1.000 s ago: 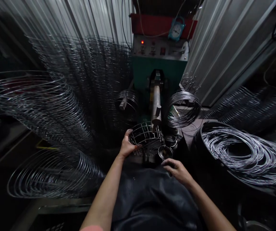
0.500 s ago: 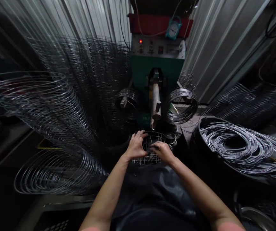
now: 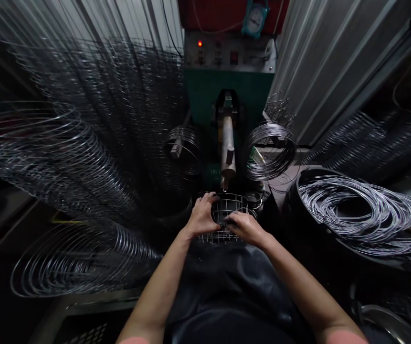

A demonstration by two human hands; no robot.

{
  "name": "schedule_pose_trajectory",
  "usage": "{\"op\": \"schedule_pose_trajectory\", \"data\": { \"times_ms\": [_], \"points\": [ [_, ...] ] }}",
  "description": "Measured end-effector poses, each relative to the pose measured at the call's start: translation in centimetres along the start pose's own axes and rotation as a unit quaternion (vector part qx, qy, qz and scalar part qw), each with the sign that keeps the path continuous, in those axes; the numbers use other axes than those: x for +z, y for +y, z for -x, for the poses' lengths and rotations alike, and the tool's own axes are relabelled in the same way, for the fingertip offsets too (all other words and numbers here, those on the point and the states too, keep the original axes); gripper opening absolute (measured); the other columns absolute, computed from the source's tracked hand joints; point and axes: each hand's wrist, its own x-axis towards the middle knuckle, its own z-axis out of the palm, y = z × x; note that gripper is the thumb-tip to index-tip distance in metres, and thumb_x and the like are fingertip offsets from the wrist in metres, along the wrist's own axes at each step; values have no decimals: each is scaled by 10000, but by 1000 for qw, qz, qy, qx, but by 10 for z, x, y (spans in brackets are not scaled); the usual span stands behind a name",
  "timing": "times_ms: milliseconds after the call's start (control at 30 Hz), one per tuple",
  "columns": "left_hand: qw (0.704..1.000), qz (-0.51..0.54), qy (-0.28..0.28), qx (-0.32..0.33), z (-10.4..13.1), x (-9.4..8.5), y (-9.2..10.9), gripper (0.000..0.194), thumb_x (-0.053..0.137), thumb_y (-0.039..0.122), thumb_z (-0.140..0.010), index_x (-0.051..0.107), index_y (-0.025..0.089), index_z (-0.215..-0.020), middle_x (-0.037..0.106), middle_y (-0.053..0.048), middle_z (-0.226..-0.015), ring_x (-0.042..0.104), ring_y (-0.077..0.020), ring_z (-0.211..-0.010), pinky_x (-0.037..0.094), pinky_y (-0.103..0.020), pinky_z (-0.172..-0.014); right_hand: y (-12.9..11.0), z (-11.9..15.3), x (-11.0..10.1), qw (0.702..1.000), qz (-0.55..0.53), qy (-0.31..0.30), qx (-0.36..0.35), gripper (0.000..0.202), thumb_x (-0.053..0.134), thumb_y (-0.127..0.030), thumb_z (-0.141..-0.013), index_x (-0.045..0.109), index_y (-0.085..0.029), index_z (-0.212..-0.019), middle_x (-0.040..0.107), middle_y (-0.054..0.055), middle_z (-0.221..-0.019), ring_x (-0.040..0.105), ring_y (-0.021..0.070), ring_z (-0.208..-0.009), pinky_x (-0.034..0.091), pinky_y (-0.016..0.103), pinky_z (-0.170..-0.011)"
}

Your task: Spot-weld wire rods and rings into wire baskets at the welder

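One wire basket (image 3: 231,210) needs steadying, left hand (image 3: 202,216) clamped on its left side; right hand (image 3: 246,227), hold unclear (dark there).

Dim wire-working workshop
Green machine (image 3: 205,88) with switch panel (image 3: 226,65), wire coils (image 3: 387,210), stacked wire rings (image 3: 101,172) and corrugated metal walls (image 3: 320,71).

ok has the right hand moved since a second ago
Yes: judged against the metal cylinder, the right hand has moved left and closer, now at the wire basket.
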Motion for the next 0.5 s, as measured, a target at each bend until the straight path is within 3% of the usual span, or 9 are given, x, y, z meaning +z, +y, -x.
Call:
{"op": "schedule_pose_trajectory", "data": {
  "times_ms": [500],
  "points": [
    [999,26,25,13,-12,-4,-6,826,770,274,-495,432,203,-1246,399,-126,-1407,343,-321,-1320,286,-472,-1090,9,-14,4,996,12,64,-58,133,569,-143,-828,659,-179,-920,675,53,-837,642,154,-771,482,234,-685]
  ]
}}
